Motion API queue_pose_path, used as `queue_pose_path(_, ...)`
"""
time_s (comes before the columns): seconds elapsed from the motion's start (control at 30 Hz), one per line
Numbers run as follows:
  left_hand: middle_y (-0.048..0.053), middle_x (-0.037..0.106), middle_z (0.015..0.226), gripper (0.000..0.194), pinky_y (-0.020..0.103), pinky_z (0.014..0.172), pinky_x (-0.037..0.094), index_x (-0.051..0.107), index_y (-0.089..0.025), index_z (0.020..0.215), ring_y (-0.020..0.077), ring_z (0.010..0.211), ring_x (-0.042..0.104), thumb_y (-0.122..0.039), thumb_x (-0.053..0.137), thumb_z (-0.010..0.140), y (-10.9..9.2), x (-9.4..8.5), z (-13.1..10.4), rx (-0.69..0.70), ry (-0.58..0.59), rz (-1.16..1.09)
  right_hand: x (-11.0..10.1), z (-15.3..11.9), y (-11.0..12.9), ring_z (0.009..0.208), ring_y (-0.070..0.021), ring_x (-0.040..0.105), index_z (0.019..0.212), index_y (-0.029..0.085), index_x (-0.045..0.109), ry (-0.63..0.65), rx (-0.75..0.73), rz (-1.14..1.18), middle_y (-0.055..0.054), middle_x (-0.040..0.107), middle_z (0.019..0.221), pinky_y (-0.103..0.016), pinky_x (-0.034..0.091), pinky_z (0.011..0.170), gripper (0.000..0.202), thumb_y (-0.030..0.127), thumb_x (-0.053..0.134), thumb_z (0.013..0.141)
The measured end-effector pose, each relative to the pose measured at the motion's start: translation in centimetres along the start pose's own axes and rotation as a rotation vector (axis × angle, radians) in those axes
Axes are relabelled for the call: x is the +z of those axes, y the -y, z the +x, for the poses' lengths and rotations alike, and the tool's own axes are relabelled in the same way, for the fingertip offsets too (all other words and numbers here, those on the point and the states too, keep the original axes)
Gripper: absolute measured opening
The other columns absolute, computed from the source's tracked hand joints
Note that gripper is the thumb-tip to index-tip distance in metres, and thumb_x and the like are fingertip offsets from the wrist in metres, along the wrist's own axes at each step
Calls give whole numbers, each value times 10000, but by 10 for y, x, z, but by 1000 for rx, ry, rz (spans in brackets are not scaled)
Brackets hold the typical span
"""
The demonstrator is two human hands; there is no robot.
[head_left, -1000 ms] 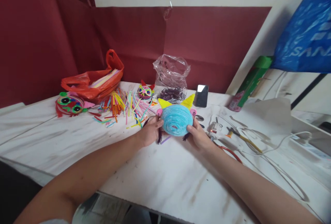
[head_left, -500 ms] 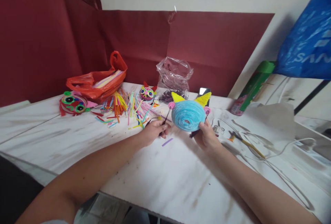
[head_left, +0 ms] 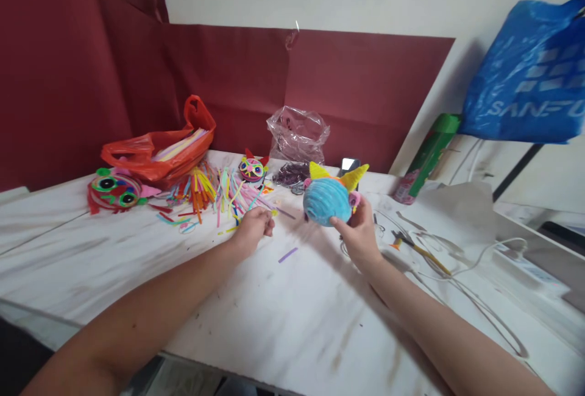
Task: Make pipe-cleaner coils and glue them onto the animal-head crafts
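My right hand (head_left: 362, 234) grips a round blue pipe-cleaner animal head (head_left: 325, 202) above the table. Two yellow pointed ears (head_left: 355, 177) rise from its top, with a pink piece (head_left: 354, 200) at its side by my fingers. The coiled blue back is toward me; its front is mostly hidden. To the left, my left hand (head_left: 256, 225) is closed with fingers curled; whatever they hold, if anything, is hidden. Beyond that hand lies a bundle of pastel pipe-cleaner pieces (head_left: 233, 195). A short purple strip (head_left: 287, 255) rests on the tabletop between my arms.
Two finished-looking colourful heads, a larger one (head_left: 114, 194) and a smaller one (head_left: 253, 169), sit farther back. Behind are a red plastic bag (head_left: 159, 149) and a clear bag (head_left: 299, 134). Pliers (head_left: 425, 251), white cables (head_left: 489, 317) and a green spray can (head_left: 427, 158) lie or stand right.
The blue head has turned and tilted in my right hand. My left hand has drawn away leftward, and the dark cord it pinched no longer shows. The camera view has shifted.
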State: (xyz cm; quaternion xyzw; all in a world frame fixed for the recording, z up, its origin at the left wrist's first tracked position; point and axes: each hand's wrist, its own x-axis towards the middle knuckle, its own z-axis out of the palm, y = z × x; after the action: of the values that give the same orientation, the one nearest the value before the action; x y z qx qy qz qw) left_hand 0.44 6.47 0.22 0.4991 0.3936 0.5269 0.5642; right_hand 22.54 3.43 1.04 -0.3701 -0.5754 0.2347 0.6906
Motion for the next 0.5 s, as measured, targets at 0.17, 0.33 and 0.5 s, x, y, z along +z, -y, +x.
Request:
queue_pose_path(0.17, 87, 536, 1219, 522, 327, 793, 486, 492, -228, 1119, 200, 970, 600, -179, 714, 650, -10, 23, -28, 115, 369, -107, 15, -21, -1, 1244, -287, 360, 1306, 213, 304, 5, -168, -259, -131, 352, 1322, -468, 291, 1047, 817, 353, 737, 628)
queue_pose_path(0.33, 117, 447, 1342, 612, 377, 885, 459, 399, -259, 1260, 266, 1141, 514, -293, 683, 719, -3, 25, -31, 119, 438, -173, 28, -42, 7, 1292, -296, 286, 1365, 235, 241, 85, -219, -412, -143, 304, 1353, -519, 281, 1048, 761, 324, 648, 728)
queue_pose_path(0.5, 85, 495, 1307, 840, 389, 990, 397, 360, -270, 1282, 256, 1203, 468, -218, 795, 566, -8, 21, -26, 225, 381, -252, 35, -53, 21, 1339, -283, 220, 1406, 285, 186, 218, -285, -493, -123, 248, 1417, -528, 284, 1051, 749, 261, 590, 776)
